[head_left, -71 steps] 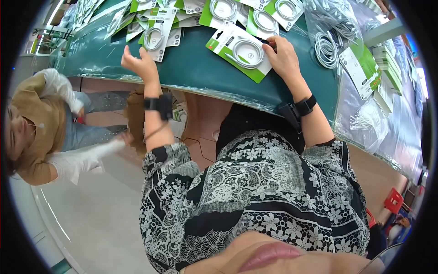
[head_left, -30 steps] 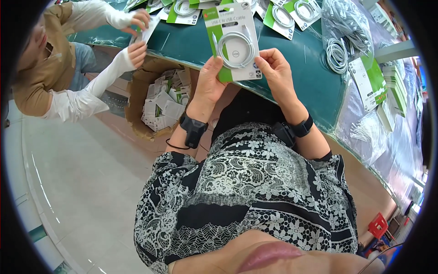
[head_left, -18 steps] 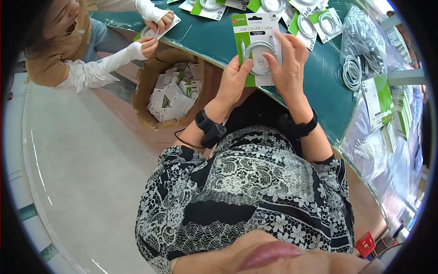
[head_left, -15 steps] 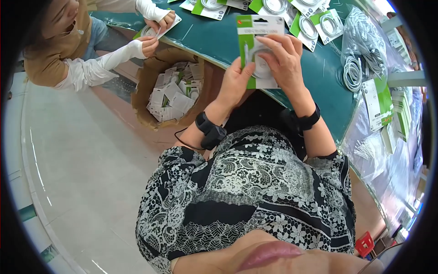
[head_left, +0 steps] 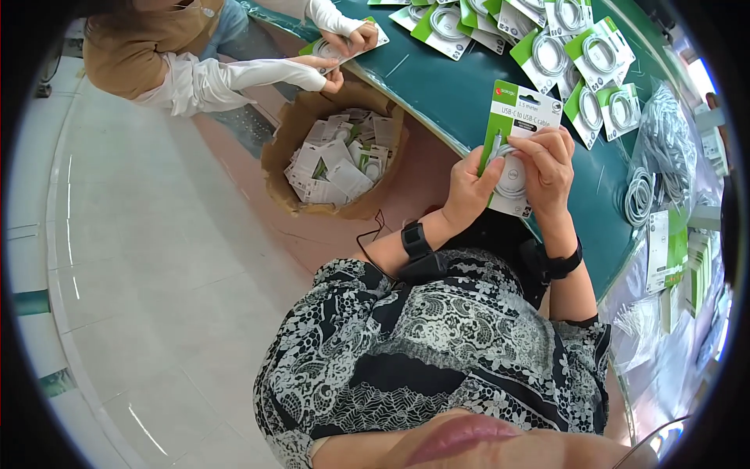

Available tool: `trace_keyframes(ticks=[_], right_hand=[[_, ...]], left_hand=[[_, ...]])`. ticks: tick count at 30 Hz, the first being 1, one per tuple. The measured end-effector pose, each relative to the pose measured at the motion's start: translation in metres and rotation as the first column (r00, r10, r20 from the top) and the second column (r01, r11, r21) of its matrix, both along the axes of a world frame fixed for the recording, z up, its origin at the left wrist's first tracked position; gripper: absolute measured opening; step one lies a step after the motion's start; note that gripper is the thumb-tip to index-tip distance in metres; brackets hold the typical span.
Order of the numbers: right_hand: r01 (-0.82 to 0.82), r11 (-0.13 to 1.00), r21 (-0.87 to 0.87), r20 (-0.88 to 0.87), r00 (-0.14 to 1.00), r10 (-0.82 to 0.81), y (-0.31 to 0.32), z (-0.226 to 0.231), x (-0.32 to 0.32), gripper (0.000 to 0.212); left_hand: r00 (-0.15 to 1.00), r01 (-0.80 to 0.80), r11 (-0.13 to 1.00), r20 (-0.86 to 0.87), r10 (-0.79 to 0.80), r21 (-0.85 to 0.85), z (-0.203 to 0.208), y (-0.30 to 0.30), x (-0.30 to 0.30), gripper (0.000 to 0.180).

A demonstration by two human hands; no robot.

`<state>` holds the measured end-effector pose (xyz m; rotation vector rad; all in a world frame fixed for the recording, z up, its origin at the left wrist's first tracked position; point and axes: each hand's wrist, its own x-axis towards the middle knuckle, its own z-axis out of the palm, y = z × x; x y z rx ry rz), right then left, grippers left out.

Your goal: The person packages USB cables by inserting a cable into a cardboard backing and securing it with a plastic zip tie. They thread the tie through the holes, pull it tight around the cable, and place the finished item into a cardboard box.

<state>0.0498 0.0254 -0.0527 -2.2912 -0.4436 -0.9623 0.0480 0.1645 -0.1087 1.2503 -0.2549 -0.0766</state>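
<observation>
A green and white cable card is held up over the table's near edge, its front facing me and slightly tilted. A coiled white cable sits on the card's lower half. My left hand grips the card's left edge, thumb in front and its other fingers hidden behind. My right hand is closed at the right side, with fingertips on the upper part of the coil.
Several carded cables lie on the green table. At the right are a plastic bag of cables, a loose coil and stacked cards. A cardboard bin holds several cards. A co-worker's hands handle another card.
The view has shifted, so the whole scene sits lower and farther right. My right fingers, raised over the coil before, now rest lower on it. The card's front shows more plainly.
</observation>
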Motion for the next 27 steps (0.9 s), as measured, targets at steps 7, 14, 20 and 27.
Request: trace_keyframes(ticks=[7,14,20,27], right_hand=[[-0.001,0.999,-0.032,-0.075,0.997,-0.002,-0.007,-0.005,-0.003,0.018],[0.093,0.982,0.166,-0.011,0.996,-0.092,-0.042,0.000,0.009,0.026],[0.175,0.611,0.772,-0.447,0.833,0.326,-0.038,-0.019,-0.007,0.036],[0.167,0.562,0.810,-0.401,0.857,0.323,-0.016,-0.021,-0.011,0.036]], left_hand=[[0.974,-0.116,0.962,0.217,0.061,0.249,0.000,0.003,0.007,0.022],[0.994,0.030,0.974,0.093,-0.052,0.224,0.001,0.006,0.035,0.025],[0.961,0.245,0.922,-0.048,-0.272,-0.299,0.006,0.000,0.040,0.038],[0.965,0.246,0.951,-0.048,-0.259,-0.189,0.001,-0.006,0.036,0.037]])
